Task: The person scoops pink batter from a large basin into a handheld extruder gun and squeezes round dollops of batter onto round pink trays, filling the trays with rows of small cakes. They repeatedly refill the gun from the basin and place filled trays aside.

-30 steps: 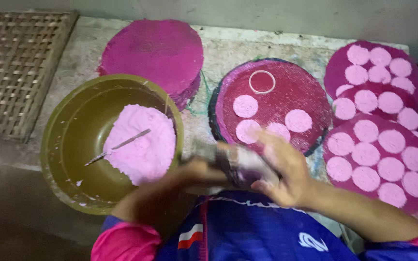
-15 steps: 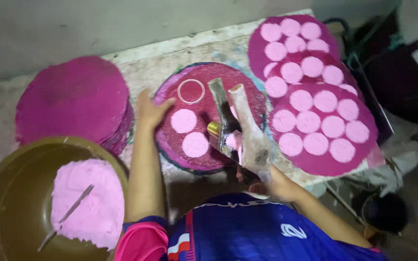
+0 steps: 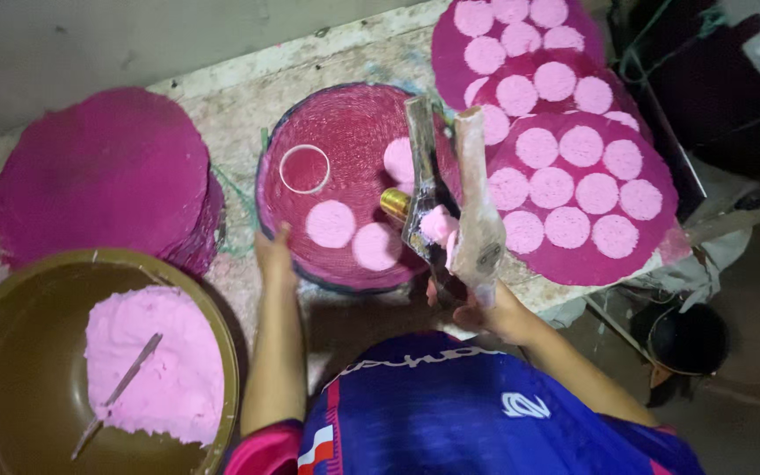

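My right hand (image 3: 485, 310) grips the handles of a hinged metal press tool (image 3: 455, 198) with a lump of pink dough (image 3: 439, 224) caught between its two arms, held over the right side of a round magenta woven tray (image 3: 349, 132). My left hand (image 3: 273, 253) rests on the tray's near left rim. On the tray lie three flat pink dough discs (image 3: 331, 223) and a white ring mould (image 3: 304, 168).
A brown bowl (image 3: 10, 352) at lower left holds pink dough (image 3: 156, 361) and a metal blade (image 3: 120, 391). A stack of bare magenta trays (image 3: 98, 171) sits at left. Trays covered with several pink discs (image 3: 573, 189) lie at right. A dark pot (image 3: 688, 339) stands below the table edge.
The view has swung right and closer. My left hand slid from the tray's surface to its near rim. The press tool stays over the tray, now raised more upright.
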Available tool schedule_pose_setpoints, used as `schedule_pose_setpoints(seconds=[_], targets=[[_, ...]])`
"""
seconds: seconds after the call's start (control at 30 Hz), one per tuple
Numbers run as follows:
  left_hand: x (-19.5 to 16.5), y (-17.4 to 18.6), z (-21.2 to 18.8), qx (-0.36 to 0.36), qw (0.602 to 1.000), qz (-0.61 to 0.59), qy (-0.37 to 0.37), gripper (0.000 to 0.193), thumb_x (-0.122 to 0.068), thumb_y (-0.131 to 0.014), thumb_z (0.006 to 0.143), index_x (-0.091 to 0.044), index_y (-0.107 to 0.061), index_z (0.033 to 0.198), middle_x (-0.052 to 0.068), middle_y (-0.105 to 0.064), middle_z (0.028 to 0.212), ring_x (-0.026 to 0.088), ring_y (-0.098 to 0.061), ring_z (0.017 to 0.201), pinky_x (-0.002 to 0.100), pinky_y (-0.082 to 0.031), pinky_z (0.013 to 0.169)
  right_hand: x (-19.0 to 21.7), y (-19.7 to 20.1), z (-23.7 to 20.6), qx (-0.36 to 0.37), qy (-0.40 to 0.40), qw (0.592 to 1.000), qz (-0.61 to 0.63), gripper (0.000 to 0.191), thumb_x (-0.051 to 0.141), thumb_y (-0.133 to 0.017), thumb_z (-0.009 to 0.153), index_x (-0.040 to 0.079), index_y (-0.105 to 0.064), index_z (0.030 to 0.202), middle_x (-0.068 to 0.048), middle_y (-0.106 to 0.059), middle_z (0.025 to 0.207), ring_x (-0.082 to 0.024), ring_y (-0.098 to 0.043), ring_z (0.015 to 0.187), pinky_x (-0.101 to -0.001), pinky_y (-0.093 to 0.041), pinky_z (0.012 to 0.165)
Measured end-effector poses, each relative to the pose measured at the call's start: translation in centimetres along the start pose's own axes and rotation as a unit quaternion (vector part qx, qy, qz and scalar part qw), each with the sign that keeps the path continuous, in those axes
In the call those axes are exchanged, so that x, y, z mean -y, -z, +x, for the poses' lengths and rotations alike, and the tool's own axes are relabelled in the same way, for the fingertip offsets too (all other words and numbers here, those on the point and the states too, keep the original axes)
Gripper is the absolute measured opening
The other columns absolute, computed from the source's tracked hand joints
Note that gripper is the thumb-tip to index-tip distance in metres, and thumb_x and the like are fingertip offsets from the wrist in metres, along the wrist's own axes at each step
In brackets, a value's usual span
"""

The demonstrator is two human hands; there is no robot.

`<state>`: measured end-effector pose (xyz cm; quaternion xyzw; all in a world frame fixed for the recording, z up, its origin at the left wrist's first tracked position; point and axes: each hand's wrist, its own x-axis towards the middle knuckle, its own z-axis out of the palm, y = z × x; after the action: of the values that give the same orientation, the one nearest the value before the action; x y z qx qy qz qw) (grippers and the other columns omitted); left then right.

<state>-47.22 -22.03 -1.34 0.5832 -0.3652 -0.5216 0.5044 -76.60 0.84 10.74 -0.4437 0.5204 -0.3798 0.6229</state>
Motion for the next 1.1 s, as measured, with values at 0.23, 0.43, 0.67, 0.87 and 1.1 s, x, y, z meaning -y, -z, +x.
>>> schedule_pose_setpoints(seconds=[0.23,0.43,0.67,0.87,1.1], targets=[[3.6,2.1,-12.4,0.093,0.951,0.285,0.07,0.065,-0.033,-0.066,0.095,-0.002,-0.042,0.147,0.02,-0.056,0.141,0.037,-0.052,0.131,0.047,-0.04,0.11,-1.4,-0.3,2.3,0.04,0.081,0.995,0.041,0.071,0.041,-0.077,0.084,0.003,-0.053,0.139,-0.01,-0.066,0.123,-0.018,-0.059,0.103,-0.0326,-0.047,0.086],[3.4,3.3,-10.4,-0.003,0.871,0.34,-0.354,0.12,-0.037,-0.092,0.074,0.002,-0.014,0.157,0.031,-0.028,0.155,0.049,-0.027,0.146,0.055,-0.017,0.125,-2.5,0.2,2.6,0.022,0.056,0.998,0.033,0.083,0.044,-0.078,0.082,0.001,-0.048,0.146,-0.015,-0.067,0.127,-0.023,-0.062,0.109,-0.0348,-0.043,0.083],[1.1,2.3,-4.5,0.102,0.863,0.414,-0.271,0.127,-0.031,-0.092,0.067,-0.003,-0.009,0.16,0.022,-0.033,0.162,0.041,-0.029,0.15,0.064,-0.009,0.121,-1.3,-0.9,3.7,0.006,0.114,0.992,0.053,0.088,0.044,-0.078,0.082,-0.001,-0.04,0.148,-0.017,-0.062,0.126,-0.027,-0.062,0.118,-0.0403,-0.046,0.106],[0.7,1.3,-4.8,0.131,0.86,0.434,-0.236,0.121,-0.028,-0.09,0.072,-0.005,-0.01,0.16,0.021,-0.036,0.158,0.038,-0.031,0.148,0.068,-0.007,0.121,-1.0,-0.5,3.7,0.005,0.108,0.994,0.028,0.085,0.045,-0.078,0.082,-0.002,-0.042,0.145,-0.016,-0.061,0.125,-0.026,-0.061,0.119,-0.0396,-0.046,0.106],[-1.0,0.8,-5.3,0.15,0.869,0.415,-0.223,0.122,-0.043,-0.084,0.072,-0.003,-0.011,0.16,0.021,-0.033,0.163,0.036,-0.027,0.153,0.067,-0.004,0.122,-1.4,1.1,5.8,0.041,0.053,0.997,-0.05,0.086,0.055,-0.077,0.081,-0.003,-0.05,0.139,-0.015,-0.064,0.124,-0.024,-0.062,0.118,-0.0366,-0.047,0.104]])
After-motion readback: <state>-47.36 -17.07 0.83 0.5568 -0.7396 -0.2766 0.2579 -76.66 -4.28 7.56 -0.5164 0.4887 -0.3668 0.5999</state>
